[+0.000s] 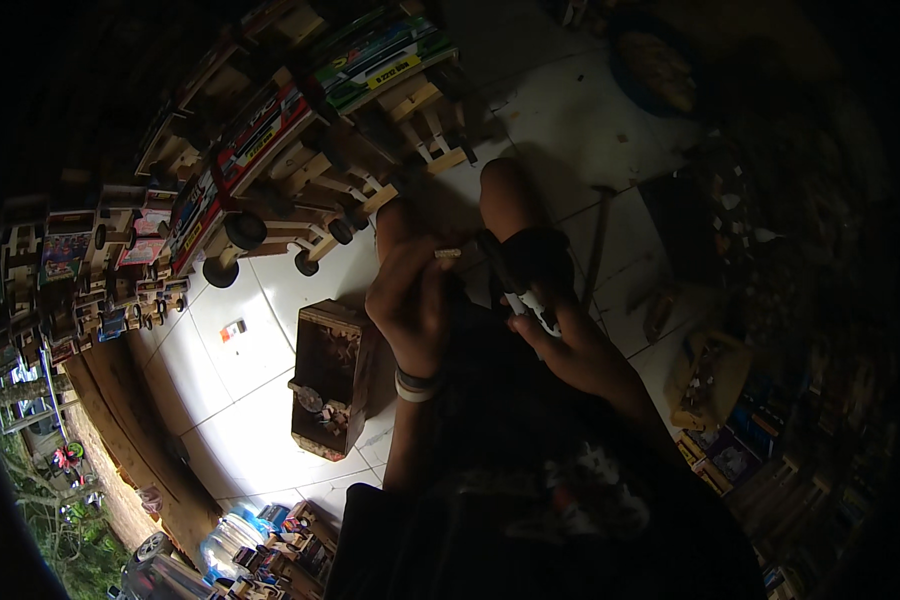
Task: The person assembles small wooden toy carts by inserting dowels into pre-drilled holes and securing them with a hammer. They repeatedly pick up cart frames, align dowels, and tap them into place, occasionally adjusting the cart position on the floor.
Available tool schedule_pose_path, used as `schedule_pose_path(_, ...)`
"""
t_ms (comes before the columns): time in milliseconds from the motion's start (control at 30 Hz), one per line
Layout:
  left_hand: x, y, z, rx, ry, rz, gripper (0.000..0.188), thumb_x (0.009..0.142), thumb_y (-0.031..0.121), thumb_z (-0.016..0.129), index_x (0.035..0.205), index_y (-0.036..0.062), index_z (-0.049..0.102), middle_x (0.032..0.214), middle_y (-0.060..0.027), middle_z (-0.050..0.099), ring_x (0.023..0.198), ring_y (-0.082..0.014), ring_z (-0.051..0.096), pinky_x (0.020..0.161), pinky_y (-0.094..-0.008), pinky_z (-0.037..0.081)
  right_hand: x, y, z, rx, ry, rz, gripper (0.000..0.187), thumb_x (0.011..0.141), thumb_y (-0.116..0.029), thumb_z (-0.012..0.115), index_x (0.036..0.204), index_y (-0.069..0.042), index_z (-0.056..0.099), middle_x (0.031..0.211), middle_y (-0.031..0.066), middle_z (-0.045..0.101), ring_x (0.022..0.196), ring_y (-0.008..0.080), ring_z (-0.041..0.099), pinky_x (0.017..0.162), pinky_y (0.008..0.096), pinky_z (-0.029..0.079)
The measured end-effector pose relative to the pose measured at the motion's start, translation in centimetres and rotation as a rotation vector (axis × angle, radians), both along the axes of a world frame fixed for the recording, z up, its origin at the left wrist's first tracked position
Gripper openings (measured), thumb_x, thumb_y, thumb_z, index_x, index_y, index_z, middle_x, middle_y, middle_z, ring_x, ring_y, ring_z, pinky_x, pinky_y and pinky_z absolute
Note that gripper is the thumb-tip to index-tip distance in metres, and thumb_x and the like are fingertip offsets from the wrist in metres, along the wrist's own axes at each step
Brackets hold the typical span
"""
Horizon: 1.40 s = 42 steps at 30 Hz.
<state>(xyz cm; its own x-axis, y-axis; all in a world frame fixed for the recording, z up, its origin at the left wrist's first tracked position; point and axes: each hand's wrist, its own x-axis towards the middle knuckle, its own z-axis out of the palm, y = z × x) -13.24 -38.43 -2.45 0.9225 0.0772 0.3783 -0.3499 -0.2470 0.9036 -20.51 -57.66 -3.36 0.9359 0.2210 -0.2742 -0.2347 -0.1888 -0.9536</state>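
My left hand (410,300) is closed, pinching a small pale stick-like piece (447,253) between thumb and fingertips, above my knees. A bracelet is on that wrist. Just to its right, my right hand (570,345) is wrapped round a hand tool with a dark head and a whitish handle (533,312). The dark head lies close to the pale piece; whether they touch I cannot tell. Shadow hides the tool's exact kind. Left of my left forearm, an open wooden box (332,375) on the tiles contains small scraps and a round disc.
Wooden toy trucks (270,140) with black wheels stand in rows at the upper left. A long-handled hammer-like tool (598,245) lies right of my knees. Beyond are a yellowish container (710,380) and a blue basin (655,65). More toys (290,550) sit at the lower left.
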Motion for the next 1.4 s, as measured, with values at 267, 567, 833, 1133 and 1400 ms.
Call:
schedule_pose_path(267, -0.5, 0.2, 0.2, -0.006, 0.008, 0.037, 0.012, 0.085, -0.012, 0.065, 0.097, -0.0077, 0.068, 0.089, -0.0129, 0.070, 0.081, -0.0203, 0.068, 0.074, -0.0288, 0.052, 0.1, -0.1, 1.6, -0.034, -0.006, 0.050, 0.032, 0.106, -0.034, 0.056, 0.109, -0.003, 0.061, 0.087, 0.0107, 0.066, 0.080, 0.0222, 0.066, 0.075, 0.0354, 0.049)
schedule_pose_path(567, -0.6, 0.3, 1.2, 0.039, -0.020, 0.029, 0.009, 0.084, -0.011, 0.065, 0.091, -0.0071, 0.068, 0.085, -0.0130, 0.069, 0.077, -0.0216, 0.067, 0.070, -0.0300, 0.051, 0.0, -0.1, 1.9, -0.053, -0.031, 0.066, 0.029, 0.106, -0.028, 0.057, 0.121, -0.004, 0.060, 0.103, 0.0095, 0.066, 0.096, 0.0199, 0.065, 0.087, 0.0375, 0.049)
schedule_pose_path(833, -0.7, 0.1, 1.7, 0.064, -0.046, 0.037, 0.011, 0.083, -0.011, 0.065, 0.092, -0.0067, 0.070, 0.088, -0.0138, 0.071, 0.078, -0.0231, 0.068, 0.070, -0.0311, 0.052, -0.2, -0.3, 1.8, -0.085, 0.014, 0.096, 0.028, 0.106, -0.025, 0.056, 0.127, -0.005, 0.057, 0.117, 0.0092, 0.066, 0.113, 0.0223, 0.063, 0.098, 0.0404, 0.047)
schedule_pose_path(1133, -1.1, 0.3, 1.5, -0.062, 0.029, 0.013, 0.015, 0.083, -0.012, 0.066, 0.096, -0.0071, 0.070, 0.086, -0.0131, 0.069, 0.077, -0.0198, 0.066, 0.071, -0.0285, 0.051, 0.4, -0.8, 1.8, 0.416, 0.371, 0.223, 0.027, 0.107, -0.028, 0.056, 0.117, -0.002, 0.059, 0.093, 0.0119, 0.066, 0.085, 0.0241, 0.067, 0.076, 0.0356, 0.054)
schedule_pose_path(1400, -1.3, 0.3, 0.7, 0.024, -0.004, 0.070, 0.009, 0.089, -0.008, 0.066, 0.097, -0.0070, 0.069, 0.092, -0.0102, 0.071, 0.081, -0.0154, 0.066, 0.072, -0.0273, 0.051, -0.5, 0.9, 2.5, -0.546, -0.252, -0.068, 0.050, 0.094, 0.001, 0.062, 0.141, 0.002, 0.045, 0.113, 0.0284, 0.064, 0.104, 0.0475, 0.067, 0.086, 0.0504, 0.055)
